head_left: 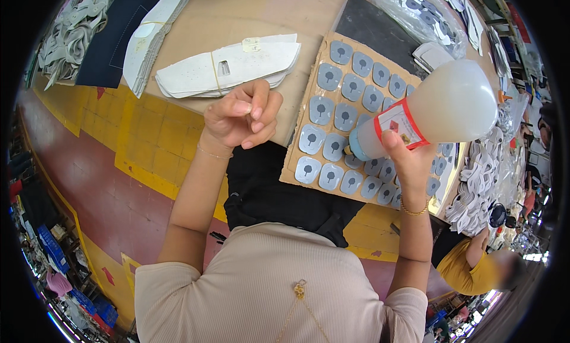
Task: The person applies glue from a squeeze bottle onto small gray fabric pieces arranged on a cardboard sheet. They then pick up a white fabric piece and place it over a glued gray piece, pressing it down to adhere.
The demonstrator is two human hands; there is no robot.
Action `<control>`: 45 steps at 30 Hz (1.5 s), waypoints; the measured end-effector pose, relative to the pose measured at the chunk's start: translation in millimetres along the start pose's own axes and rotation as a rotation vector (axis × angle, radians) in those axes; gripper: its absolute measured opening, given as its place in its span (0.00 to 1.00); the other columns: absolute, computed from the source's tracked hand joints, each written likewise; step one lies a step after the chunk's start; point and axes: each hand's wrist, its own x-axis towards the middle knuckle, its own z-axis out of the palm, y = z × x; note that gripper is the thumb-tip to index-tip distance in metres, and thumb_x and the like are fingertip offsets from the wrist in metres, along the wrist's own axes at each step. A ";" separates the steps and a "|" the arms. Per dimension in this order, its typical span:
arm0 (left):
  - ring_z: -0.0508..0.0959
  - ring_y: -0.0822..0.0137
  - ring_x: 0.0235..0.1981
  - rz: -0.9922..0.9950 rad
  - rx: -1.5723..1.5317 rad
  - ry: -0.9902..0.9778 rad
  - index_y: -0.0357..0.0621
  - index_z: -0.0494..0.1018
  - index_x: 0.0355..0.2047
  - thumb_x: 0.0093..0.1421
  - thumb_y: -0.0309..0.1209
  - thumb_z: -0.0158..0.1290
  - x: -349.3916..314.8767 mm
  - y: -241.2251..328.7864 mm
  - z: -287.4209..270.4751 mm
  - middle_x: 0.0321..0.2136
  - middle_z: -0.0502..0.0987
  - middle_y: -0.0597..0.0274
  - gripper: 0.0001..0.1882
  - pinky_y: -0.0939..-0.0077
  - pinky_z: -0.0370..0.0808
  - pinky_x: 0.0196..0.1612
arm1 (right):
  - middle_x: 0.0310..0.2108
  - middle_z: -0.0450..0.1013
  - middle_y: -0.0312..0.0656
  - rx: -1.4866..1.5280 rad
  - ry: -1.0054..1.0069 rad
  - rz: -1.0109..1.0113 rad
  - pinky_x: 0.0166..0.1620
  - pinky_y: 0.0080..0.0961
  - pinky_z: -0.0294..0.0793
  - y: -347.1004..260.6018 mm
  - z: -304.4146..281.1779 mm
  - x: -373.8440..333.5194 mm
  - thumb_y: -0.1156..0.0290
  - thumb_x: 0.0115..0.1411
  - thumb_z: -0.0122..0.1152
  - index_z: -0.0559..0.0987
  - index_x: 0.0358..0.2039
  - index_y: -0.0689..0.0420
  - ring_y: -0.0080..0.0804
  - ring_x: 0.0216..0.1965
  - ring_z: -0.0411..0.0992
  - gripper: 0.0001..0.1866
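In my right hand (411,165) is a translucent plastic squeeze bottle (454,99) with a pale blue collar and a red-edged label. It is tilted, its nozzle end pointing down and left over a cardboard sheet (289,172). Rows of grey rounded patches (320,110), each with a dark tree-like mark, lie on that sheet. My left hand (246,114) is raised by the table edge, its thumb and fingertips pinched together; whether something small is between them I cannot make out. Just beyond it rests a banded stack of white cut pieces (196,73).
Another white banded stack (145,37) and a dark blue panel (116,43) lie at the far left, beside heaped pale pieces (77,31). A black sheet (377,31) and a clear bag of patches (424,13) are at the back right. Someone in yellow (469,269) sits at right.
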 end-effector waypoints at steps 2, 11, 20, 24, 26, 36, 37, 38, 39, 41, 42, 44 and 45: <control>0.67 0.71 0.10 -0.005 0.013 0.013 0.41 0.64 0.27 0.57 0.31 0.46 -1.2 0.8 0.3 0.23 0.65 0.60 0.07 0.80 0.62 0.14 | 0.35 0.72 0.40 0.087 -0.015 0.051 0.40 0.23 0.72 4.1 0.6 -3.7 0.57 0.42 0.72 0.73 0.39 0.63 0.26 0.35 0.71 0.29; 0.64 0.71 0.11 -0.003 -0.038 0.024 0.37 0.65 0.26 0.56 0.30 0.46 0.0 -0.5 1.8 0.22 0.64 0.58 0.08 0.83 0.64 0.12 | 0.39 0.69 0.41 0.313 0.066 0.070 0.43 0.27 0.73 15.8 -14.0 7.0 0.54 0.47 0.67 0.66 0.47 0.63 0.27 0.40 0.70 0.34; 0.64 0.71 0.11 -0.001 -0.048 0.043 0.37 0.65 0.26 0.55 0.30 0.47 -0.6 0.0 2.9 0.22 0.64 0.57 0.08 0.82 0.64 0.12 | 0.34 0.73 0.40 0.057 -0.141 0.004 0.39 0.23 0.72 -14.7 19.4 12.7 0.68 0.41 0.72 0.74 0.37 0.64 0.26 0.34 0.72 0.24; 0.64 0.70 0.11 0.003 -0.045 0.036 0.37 0.65 0.26 0.55 0.30 0.47 -1.0 -0.2 1.7 0.22 0.65 0.57 0.08 0.82 0.64 0.12 | 0.33 0.73 0.40 0.023 -0.163 -0.044 0.38 0.22 0.72 -11.2 23.8 10.2 0.67 0.40 0.73 0.74 0.36 0.64 0.26 0.34 0.72 0.24; 0.64 0.70 0.11 0.001 -0.048 0.035 0.37 0.65 0.26 0.55 0.30 0.47 -0.8 0.0 1.5 0.22 0.65 0.57 0.08 0.82 0.64 0.12 | 0.34 0.73 0.41 0.075 -0.194 -0.026 0.39 0.23 0.73 -10.8 20.9 9.3 0.64 0.41 0.72 0.73 0.39 0.63 0.27 0.35 0.72 0.27; 0.65 0.71 0.12 -0.003 -0.035 0.002 0.38 0.64 0.27 0.56 0.31 0.46 0.2 -1.4 0.6 0.23 0.64 0.58 0.08 0.82 0.64 0.14 | 0.40 0.68 0.43 0.313 0.117 0.080 0.45 0.30 0.73 19.0 -41.5 -6.4 0.52 0.48 0.63 0.63 0.50 0.64 0.33 0.42 0.70 0.36; 0.65 0.71 0.12 -0.004 -0.025 -0.003 0.38 0.64 0.28 0.57 0.31 0.45 -0.9 -0.1 0.8 0.23 0.64 0.58 0.08 0.82 0.64 0.14 | 0.35 0.70 0.38 0.248 0.181 0.057 0.42 0.24 0.72 13.4 -34.2 -7.7 0.53 0.45 0.69 0.68 0.46 0.62 0.26 0.35 0.70 0.34; 0.65 0.71 0.12 -0.004 -0.015 -0.007 0.38 0.64 0.28 0.57 0.31 0.45 -1.7 0.6 0.3 0.24 0.64 0.58 0.08 0.82 0.64 0.15 | 0.35 0.70 0.38 0.149 0.155 0.058 0.41 0.23 0.71 14.9 -37.1 -9.7 0.53 0.45 0.70 0.70 0.43 0.63 0.25 0.35 0.70 0.33; 0.65 0.70 0.12 -0.004 -0.011 -0.024 0.39 0.64 0.28 0.57 0.31 0.45 -1.9 0.3 -0.8 0.24 0.64 0.58 0.07 0.81 0.64 0.15 | 0.35 0.70 0.39 0.138 0.161 0.042 0.41 0.23 0.71 13.9 -35.1 -10.9 0.54 0.44 0.70 0.71 0.42 0.63 0.25 0.35 0.70 0.32; 0.65 0.70 0.12 0.002 -0.015 -0.042 0.39 0.64 0.28 0.58 0.31 0.44 -1.1 0.0 -2.1 0.24 0.64 0.58 0.07 0.81 0.64 0.15 | 0.35 0.71 0.40 0.121 0.159 0.012 0.40 0.22 0.72 12.3 -28.2 -12.4 0.57 0.44 0.71 0.71 0.41 0.64 0.25 0.36 0.71 0.30; 0.65 0.70 0.12 0.006 -0.017 -0.050 0.39 0.63 0.29 0.58 0.31 0.44 0.0 -0.9 -2.6 0.24 0.64 0.58 0.07 0.81 0.63 0.15 | 0.35 0.71 0.40 0.115 0.150 -0.003 0.40 0.22 0.72 13.3 -26.6 -12.9 0.59 0.43 0.71 0.72 0.40 0.64 0.26 0.36 0.71 0.29; 0.65 0.70 0.12 0.005 -0.014 -0.055 0.39 0.63 0.29 0.58 0.31 0.44 1.2 -0.4 -2.6 0.24 0.64 0.58 0.07 0.80 0.63 0.16 | 0.36 0.72 0.41 0.094 0.127 -0.022 0.39 0.22 0.73 12.6 -21.2 -12.6 0.62 0.43 0.72 0.72 0.40 0.64 0.26 0.36 0.72 0.28; 0.65 0.70 0.12 0.006 -0.012 -0.057 0.39 0.63 0.29 0.58 0.31 0.44 1.7 -0.2 -2.5 0.24 0.64 0.58 0.07 0.80 0.63 0.16 | 0.36 0.72 0.42 0.076 0.115 -0.026 0.39 0.21 0.73 10.5 -18.7 -12.0 0.63 0.43 0.72 0.72 0.40 0.64 0.26 0.35 0.72 0.27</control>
